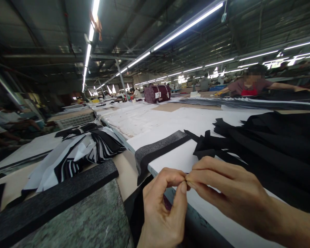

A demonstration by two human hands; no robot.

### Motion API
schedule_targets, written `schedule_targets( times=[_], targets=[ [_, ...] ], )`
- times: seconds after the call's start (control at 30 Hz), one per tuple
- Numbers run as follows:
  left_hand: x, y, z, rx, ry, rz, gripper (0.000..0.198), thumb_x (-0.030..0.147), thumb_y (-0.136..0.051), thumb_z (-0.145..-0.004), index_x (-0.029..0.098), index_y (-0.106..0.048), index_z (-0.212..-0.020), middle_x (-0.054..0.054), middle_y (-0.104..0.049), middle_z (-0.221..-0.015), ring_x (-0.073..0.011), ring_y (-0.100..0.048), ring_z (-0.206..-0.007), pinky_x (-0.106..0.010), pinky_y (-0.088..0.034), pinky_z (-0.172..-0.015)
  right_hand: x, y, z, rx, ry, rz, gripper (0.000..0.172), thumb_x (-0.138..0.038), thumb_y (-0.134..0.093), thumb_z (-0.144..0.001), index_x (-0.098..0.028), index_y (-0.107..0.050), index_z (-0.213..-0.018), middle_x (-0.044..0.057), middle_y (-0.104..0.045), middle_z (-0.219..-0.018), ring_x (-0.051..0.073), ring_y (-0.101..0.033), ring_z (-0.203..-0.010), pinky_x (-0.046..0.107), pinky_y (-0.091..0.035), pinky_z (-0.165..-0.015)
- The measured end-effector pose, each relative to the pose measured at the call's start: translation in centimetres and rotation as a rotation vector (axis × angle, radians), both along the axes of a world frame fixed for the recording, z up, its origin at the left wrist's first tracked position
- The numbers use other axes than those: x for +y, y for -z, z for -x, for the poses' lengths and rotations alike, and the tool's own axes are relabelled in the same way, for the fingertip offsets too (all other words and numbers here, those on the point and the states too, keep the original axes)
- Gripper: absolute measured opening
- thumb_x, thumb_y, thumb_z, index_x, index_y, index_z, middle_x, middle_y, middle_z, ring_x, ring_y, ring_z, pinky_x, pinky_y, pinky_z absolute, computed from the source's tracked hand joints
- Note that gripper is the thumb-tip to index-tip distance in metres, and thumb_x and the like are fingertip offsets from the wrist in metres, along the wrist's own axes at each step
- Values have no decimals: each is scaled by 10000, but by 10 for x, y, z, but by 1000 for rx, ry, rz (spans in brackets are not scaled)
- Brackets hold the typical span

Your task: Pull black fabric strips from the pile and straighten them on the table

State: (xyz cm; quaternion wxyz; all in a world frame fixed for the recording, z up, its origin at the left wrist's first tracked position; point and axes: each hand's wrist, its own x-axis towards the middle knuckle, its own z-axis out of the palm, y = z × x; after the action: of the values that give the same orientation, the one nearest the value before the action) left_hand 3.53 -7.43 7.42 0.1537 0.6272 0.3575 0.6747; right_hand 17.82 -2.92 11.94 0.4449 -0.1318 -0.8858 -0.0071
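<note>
My left hand (165, 206) and my right hand (227, 193) meet fingertip to fingertip above the front edge of the white-covered table (170, 120). Both are closed in a pinch, thumb against forefinger. Whatever lies between the fingertips is too small or hidden to make out. Just beyond them, a dark grey strip of fabric (162, 146) with a black border lies across the table corner, one end hanging over the edge. Black fabric pieces (268, 148) are heaped to the right of my right hand.
To the left, a fanned stack of black and white cut pieces (93, 148) lies on a lower table, behind another dark strip (54, 193). A strapped maroon bundle (157, 93) stands farther back. Across the table at right, a person in a red apron (249, 90) reaches outward over layered fabric (243, 102).
</note>
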Motion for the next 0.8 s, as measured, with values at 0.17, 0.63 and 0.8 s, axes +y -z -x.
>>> schedule_targets(
  times=[0.17, 0.63, 0.8],
  targets=[
    [2, 1, 2, -73, 40, 185, 123, 231, -501, -858, 155, -551, -775, -22, -620, -663, -130, -601, -597, -230, -495, -576, 11, -2, -2, -80, -62, 380, 233, -177, -411, -901, -164, -583, -745, 17, -586, -686, 85, -541, -590, 179, -447, -536],
    [6, 5, -6, -347, 170, 325, 193, 341, -464, -888, 163, -496, -819, 4, -608, -644, -120, -605, -537, -228, -501, -527, 15, 2, -3, -152, -61, 467, 128, -132, -502, -841, -143, -607, -768, 9, -533, -706, 86, -483, -606, 201, -383, -552],
    [24, 12, 10, -196, 63, 331, 191, 365, -458, -880, 180, -504, -898, -28, -643, -800, -149, -618, -651, -265, -512, -578, 25, -9, -16, -187, -111, 485, 200, -214, -454, -887, -149, -534, -716, 4, -503, -713, 93, -455, -630, 217, -374, -578]
  ],
)
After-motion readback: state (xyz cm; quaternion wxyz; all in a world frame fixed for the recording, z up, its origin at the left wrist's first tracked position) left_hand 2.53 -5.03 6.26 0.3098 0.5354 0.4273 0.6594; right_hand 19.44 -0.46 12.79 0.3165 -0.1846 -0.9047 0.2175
